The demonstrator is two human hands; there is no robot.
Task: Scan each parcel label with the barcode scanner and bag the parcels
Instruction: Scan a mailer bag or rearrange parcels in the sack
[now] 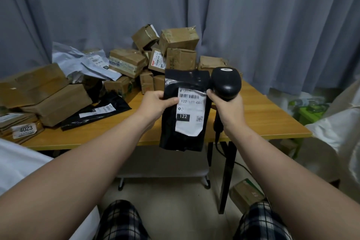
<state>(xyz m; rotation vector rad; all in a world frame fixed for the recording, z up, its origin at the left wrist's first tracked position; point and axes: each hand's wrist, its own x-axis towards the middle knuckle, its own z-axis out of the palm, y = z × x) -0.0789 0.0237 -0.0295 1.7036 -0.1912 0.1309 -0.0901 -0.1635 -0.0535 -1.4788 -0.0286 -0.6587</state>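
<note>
Boxes (pixel 179 39) crowd table (pixel 263 115) behind parcel (pixel 183 82) and scanner (pixel 227 84).

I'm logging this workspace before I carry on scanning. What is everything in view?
held parcel: one, black, raised in front of the table edge
label: one, white, on the held parcel
scanner: one, black, right of the held parcel
flat parcel: one, black, lying on the table, left
cardboard boxes: many, brown, piled along the table's back and left
mailer bags: at least two, grey, back left
floor box: one, brown, by the table leg
table: one, wooden
curtain: grey, behind
left hand: grips the held parcel
right hand: grips the scanner
</note>
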